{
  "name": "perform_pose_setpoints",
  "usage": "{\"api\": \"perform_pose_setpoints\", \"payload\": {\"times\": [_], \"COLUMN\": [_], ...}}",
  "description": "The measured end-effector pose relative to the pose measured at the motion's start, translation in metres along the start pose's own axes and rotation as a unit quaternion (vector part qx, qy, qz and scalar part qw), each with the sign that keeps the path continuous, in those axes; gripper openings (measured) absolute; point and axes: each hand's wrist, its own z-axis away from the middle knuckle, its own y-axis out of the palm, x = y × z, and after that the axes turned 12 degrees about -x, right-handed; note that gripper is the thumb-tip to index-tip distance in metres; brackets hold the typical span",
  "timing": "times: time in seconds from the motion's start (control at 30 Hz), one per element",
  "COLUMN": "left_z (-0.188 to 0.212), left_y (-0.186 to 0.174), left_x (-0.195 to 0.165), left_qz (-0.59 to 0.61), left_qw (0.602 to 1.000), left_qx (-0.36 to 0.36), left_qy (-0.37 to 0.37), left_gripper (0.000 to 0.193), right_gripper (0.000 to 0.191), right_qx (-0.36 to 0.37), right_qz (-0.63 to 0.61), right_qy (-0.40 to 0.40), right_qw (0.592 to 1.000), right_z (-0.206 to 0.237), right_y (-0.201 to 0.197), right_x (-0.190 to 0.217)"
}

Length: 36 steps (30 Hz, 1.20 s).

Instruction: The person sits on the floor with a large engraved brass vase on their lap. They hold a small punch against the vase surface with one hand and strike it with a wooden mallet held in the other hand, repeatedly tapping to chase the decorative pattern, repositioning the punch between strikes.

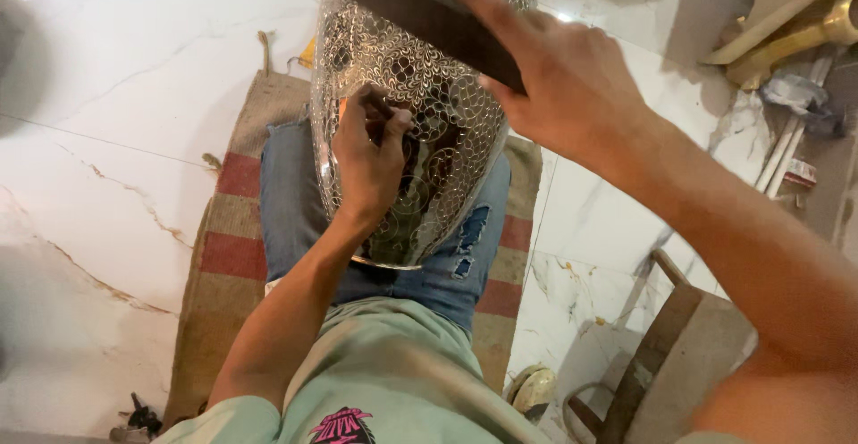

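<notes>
A large silver metal vessel (447, 113) covered in a fine scale-like engraved pattern rests on my lap, over blue torn jeans (286, 202). My left hand (368, 153) presses against its side, fingers pinched around a small dark tool whose tip touches the metal. My right hand (559, 77) is raised above the vessel and grips a long dark flat bar (402, 1) that runs up to the left, out of the frame.
I sit on a striped red and tan mat (223, 256) laid on white marble floor (107, 122). A wooden block (679, 355) stands at lower right. Brass pieces (786, 42) and metal rods (786, 149) lie at upper right. Small dark items (138, 419) sit at bottom left.
</notes>
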Motion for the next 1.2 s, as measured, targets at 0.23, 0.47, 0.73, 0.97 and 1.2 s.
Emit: {"api": "perform_pose_setpoints", "payload": {"times": [0.23, 0.47, 0.73, 0.97, 1.2], "left_z": [-0.012, -0.042, -0.082, -0.091, -0.043], "left_y": [-0.004, -0.003, 0.01, 0.015, -0.019], "left_x": [-0.008, -0.006, -0.006, -0.015, -0.008], "left_qz": [-0.051, 0.014, -0.038, 0.008, -0.001], "left_qw": [0.997, 0.976, 0.892, 0.845, 0.98], "left_qx": [0.051, 0.183, 0.412, 0.513, 0.2], "left_qy": [-0.005, 0.119, 0.182, 0.149, -0.019], "left_gripper": [0.02, 0.033, 0.026, 0.03, 0.049], "right_gripper": [0.081, 0.079, 0.081, 0.081, 0.086], "right_qx": [0.083, 0.137, -0.071, -0.178, -0.006], "right_qz": [0.146, 0.136, -0.041, -0.041, -0.067], "right_qy": [-0.05, 0.095, 0.168, 0.241, 0.232], "right_qw": [0.985, 0.977, 0.982, 0.953, 0.97], "right_z": [0.002, 0.029, 0.108, 0.14, 0.121], "right_y": [-0.016, 0.002, 0.068, 0.107, 0.09], "right_x": [0.0, -0.017, -0.022, 0.017, -0.011]}}
